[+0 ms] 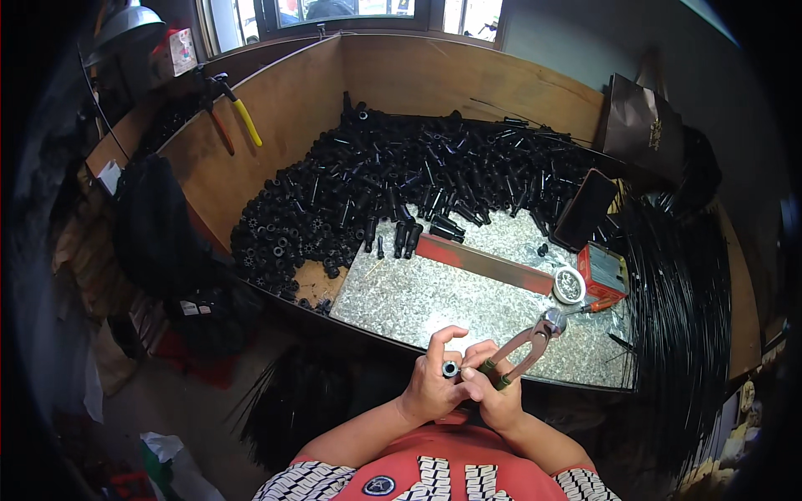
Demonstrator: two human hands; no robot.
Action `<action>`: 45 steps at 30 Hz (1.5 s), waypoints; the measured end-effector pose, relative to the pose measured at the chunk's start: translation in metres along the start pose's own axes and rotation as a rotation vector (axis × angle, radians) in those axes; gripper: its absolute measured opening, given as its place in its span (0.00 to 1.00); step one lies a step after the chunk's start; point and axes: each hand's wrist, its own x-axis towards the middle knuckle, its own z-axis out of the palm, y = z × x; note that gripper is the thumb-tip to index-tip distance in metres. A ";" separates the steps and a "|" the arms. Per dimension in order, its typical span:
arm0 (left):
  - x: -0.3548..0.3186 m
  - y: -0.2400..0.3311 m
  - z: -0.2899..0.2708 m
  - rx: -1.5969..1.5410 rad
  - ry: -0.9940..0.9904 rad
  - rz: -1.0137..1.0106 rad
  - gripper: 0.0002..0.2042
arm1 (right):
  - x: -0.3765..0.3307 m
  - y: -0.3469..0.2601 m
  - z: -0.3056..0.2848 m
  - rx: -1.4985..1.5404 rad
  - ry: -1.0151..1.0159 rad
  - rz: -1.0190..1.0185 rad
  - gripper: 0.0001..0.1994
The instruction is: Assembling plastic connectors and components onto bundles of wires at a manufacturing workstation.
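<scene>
Near the front edge of the stone slab [393,292], my left hand [430,391] is closed on a small black tubular part [451,368], its round open end facing up. That hand's index finger is bent above the part. Close beside it, my right hand [499,399] grips a pair of pincers [526,344] by green-sleeved handles, the rounded metal head pointing away to the far right over the slab. The right fingertips meet the left ones at the black part. Whether they pinch anything small is hidden.
A large heap of black tubular parts [434,159] fills the tray behind the slab. A long reddish bar [484,265], a white round dish [569,285], a red box [603,271] and a phone [585,209] lie around it. Long black rods [681,292] hang at the right.
</scene>
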 end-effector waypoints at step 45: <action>-0.005 -0.013 0.005 -0.123 0.024 -0.012 0.49 | 0.012 0.002 -0.015 -0.225 -0.207 -0.197 0.04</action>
